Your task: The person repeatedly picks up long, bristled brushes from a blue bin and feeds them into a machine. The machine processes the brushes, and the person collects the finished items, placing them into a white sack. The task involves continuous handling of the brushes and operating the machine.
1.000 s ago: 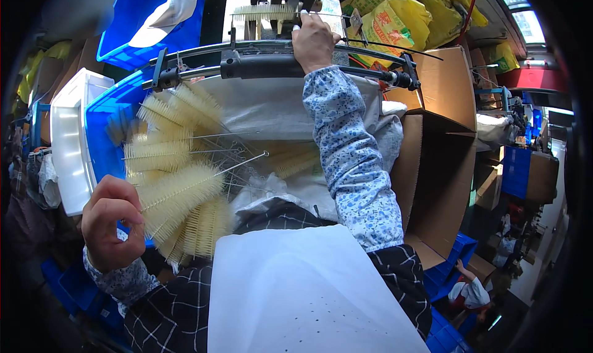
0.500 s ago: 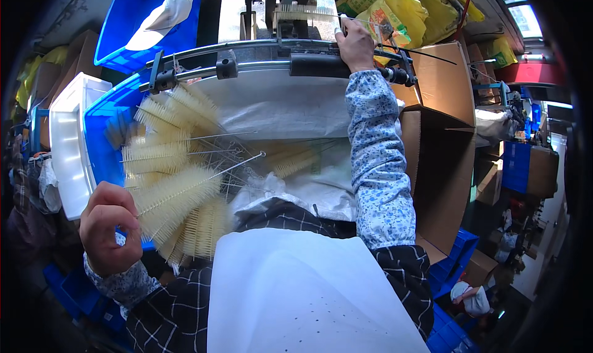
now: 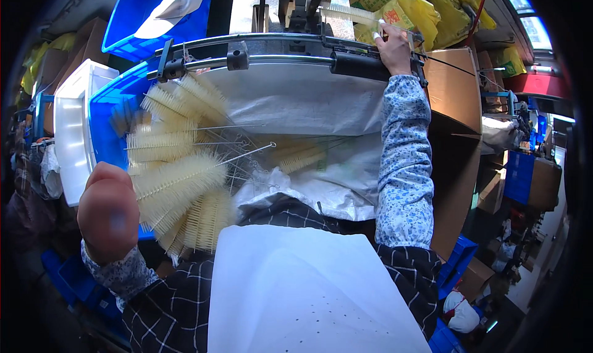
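Note:
My left hand (image 3: 108, 211) is closed around the wire stems of a fanned bunch of cream bottle brushes (image 3: 179, 174), low on the left over a blue bin (image 3: 105, 118). My right hand (image 3: 393, 47) reaches far up right and pinches the wire end of a single cream brush (image 3: 349, 13). That brush lies level against a dark metal machine (image 3: 290, 1). Below the right hand runs a curved metal rail (image 3: 278, 59) with a black grip, and a white sack (image 3: 296, 100) hangs from it with more brushes inside.
A white tray (image 3: 71, 124) stands left of the blue bin. An open cardboard box (image 3: 454, 81) stands at the right, with yellow bags (image 3: 420, 7) behind it. A white sheet (image 3: 296, 291) covers my lap. Another blue bin with a white cloth sits at the top left.
My right hand has slid rightward along the rail, drawing the single brush out beside the machine. My left hand has stayed low with the bunch, shifting slightly.

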Demonstrator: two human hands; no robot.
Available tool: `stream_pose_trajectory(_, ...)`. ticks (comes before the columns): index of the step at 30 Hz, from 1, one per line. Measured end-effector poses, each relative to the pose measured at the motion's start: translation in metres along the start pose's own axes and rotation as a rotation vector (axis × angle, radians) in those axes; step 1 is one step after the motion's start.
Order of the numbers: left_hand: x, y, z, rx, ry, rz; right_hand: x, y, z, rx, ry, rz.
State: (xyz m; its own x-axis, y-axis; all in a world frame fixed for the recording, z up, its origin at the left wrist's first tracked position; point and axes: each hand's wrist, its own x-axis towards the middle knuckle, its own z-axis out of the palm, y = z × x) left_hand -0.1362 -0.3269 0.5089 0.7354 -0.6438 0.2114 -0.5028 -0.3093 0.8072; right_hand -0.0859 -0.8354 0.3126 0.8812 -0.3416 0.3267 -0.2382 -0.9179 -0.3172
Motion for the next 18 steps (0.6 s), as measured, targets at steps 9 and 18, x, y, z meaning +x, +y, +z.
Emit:
stream_pose_trajectory(9,0.021,-0.017,0.002,-0.279,-0.051,-0.132,0.037,0.050,-0.030,-0.298,-0.141,-0.296)
stream_pose_trajectory(18,0.041,-0.022,0.023,-0.412,-0.205,-0.094,-0.059,-0.016,-0.156,0.625,-0.804,0.047)
